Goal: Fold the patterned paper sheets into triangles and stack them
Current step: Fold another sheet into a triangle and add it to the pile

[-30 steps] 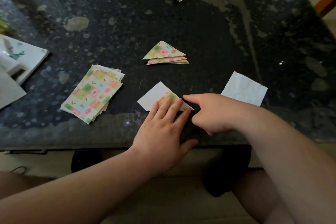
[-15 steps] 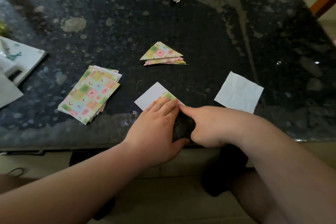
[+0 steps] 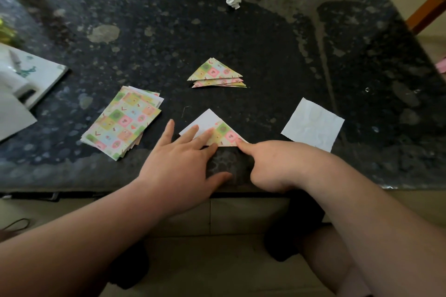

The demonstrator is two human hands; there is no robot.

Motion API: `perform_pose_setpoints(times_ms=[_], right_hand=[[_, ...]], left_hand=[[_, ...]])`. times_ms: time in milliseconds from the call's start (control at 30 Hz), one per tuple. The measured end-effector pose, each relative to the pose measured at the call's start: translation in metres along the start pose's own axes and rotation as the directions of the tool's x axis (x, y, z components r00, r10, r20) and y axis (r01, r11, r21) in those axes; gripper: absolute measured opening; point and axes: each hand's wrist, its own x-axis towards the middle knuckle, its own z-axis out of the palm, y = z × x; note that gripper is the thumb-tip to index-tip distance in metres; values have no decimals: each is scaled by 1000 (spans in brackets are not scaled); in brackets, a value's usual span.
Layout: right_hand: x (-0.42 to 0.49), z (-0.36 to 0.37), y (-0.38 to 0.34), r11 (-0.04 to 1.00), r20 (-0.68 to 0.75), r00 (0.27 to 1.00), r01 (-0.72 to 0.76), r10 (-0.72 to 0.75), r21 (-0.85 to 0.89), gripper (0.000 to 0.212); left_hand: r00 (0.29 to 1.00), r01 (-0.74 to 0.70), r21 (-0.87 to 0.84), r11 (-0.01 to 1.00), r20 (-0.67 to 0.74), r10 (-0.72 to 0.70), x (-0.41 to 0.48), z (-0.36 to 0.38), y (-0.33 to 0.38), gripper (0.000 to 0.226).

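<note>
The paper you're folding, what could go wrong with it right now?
The half-folded sheet lies near the table's front edge, so a hard push from the right hand, whose fingertip presses the crease, might slide it off. The left hand pins it only with flat fingers; if the paper shifts, the triangle may come out crooked.
</note>
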Motion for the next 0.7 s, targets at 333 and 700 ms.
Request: perform_pose_setpoints(times_ms=[333, 700], right_hand=[[-2, -3, -2, 1000, 5, 1000, 7, -7, 23, 84], [17, -12, -5, 999, 30, 1000, 1, -2, 40, 65]], left_hand=[[991, 109, 7, 994, 83, -109, -19, -6, -30, 75], [980, 78, -445, 892, -131, -152, 20, -6, -12, 14]])
